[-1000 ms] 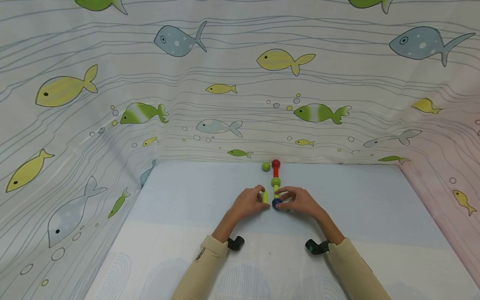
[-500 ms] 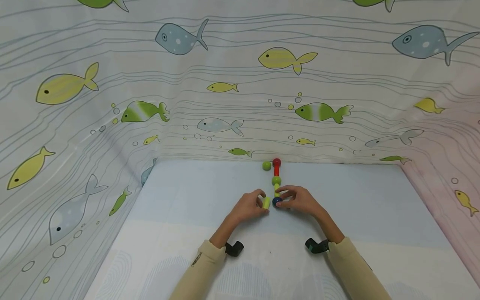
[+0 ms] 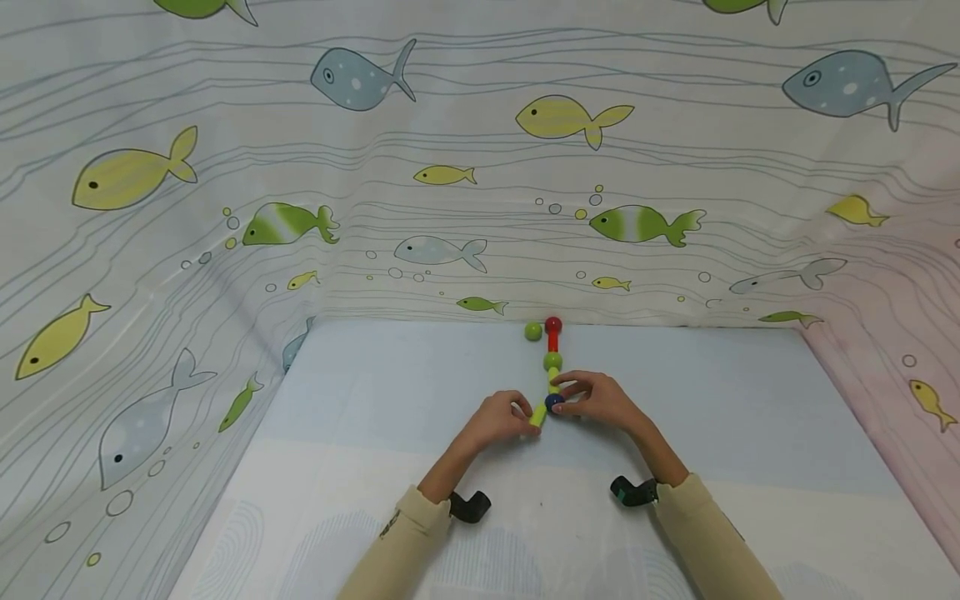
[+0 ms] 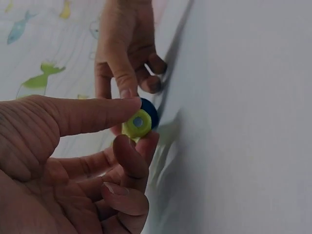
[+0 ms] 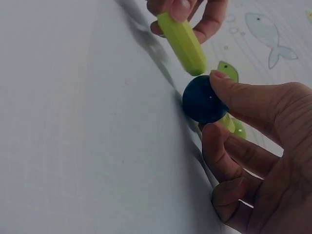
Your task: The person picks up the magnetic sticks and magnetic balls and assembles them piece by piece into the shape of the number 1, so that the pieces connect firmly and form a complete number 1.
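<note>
Between thumb and fingers my left hand (image 3: 498, 419) pinches a yellow-green toy stick (image 3: 537, 415), tilted, its far end right at a dark blue ball (image 3: 554, 403). The left wrist view shows the stick (image 4: 138, 122) end-on, with a small grey disc in its end. My right hand (image 3: 603, 402) holds the blue ball (image 5: 202, 100) by thumb and fingertips. This ball ends a straight row on the table: a second yellow-green stick (image 3: 553, 377), partly behind the right fingers, then a green ball (image 3: 552, 362), a red stick (image 3: 552, 340) and a red ball (image 3: 553, 325).
A loose green ball (image 3: 532, 332) lies left of the red ball, near the table's back edge. Fish-printed cloth (image 3: 450, 208) rises behind and at both sides of the pale table (image 3: 712, 400). Black wrist cameras (image 3: 470, 507) sit at both sleeve cuffs.
My left hand has tilted the stick from roughly parallel to the row and brought its far end to the blue ball, moving slightly nearer the body. The right hand has stayed on the ball.
</note>
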